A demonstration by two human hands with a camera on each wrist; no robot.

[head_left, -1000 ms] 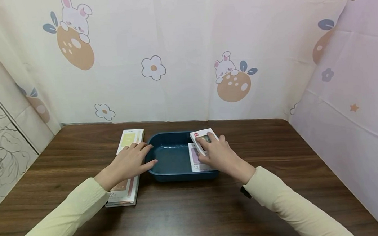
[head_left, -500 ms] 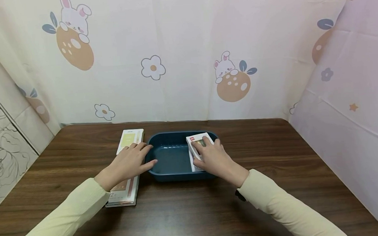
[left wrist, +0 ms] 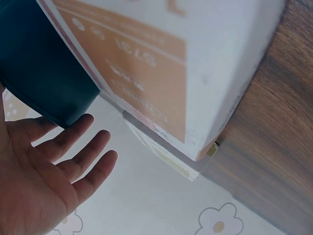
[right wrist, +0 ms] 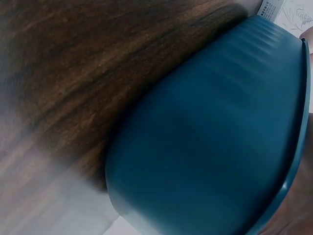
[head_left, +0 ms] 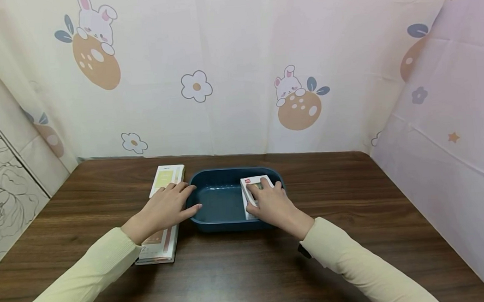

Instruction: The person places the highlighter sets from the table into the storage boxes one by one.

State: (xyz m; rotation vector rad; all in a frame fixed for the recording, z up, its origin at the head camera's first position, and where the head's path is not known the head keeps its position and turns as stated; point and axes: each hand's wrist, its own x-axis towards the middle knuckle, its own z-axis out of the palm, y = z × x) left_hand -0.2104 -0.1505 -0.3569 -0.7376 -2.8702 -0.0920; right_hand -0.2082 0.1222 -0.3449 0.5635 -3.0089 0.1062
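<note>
My right hand [head_left: 274,206] grips a white box [head_left: 254,180] with a red logo inside the right end of a dark blue basin [head_left: 220,207]. A second white box [head_left: 249,214] lies beneath it, mostly hidden by the hand and the held box. At the basin's left rim is my left hand [head_left: 164,210], its fingers relaxed and spread. In the left wrist view, the fingertips of that hand [left wrist: 34,181] are right at the outside of the basin [left wrist: 46,63]. The right wrist view is mostly filled by the basin's outer wall [right wrist: 205,137].
Left of the basin, a white box with a yellow-green label [head_left: 164,177] lies at the back. Nearer the front lies a stack of white boxes with an orange label [head_left: 156,252], partly under the left forearm. A printed curtain [head_left: 239,114] hangs behind the wooden table [head_left: 241,275].
My right hand has moved the white box left and down into the basin, over the other box, which it now largely covers. The left hand has stayed in place.
</note>
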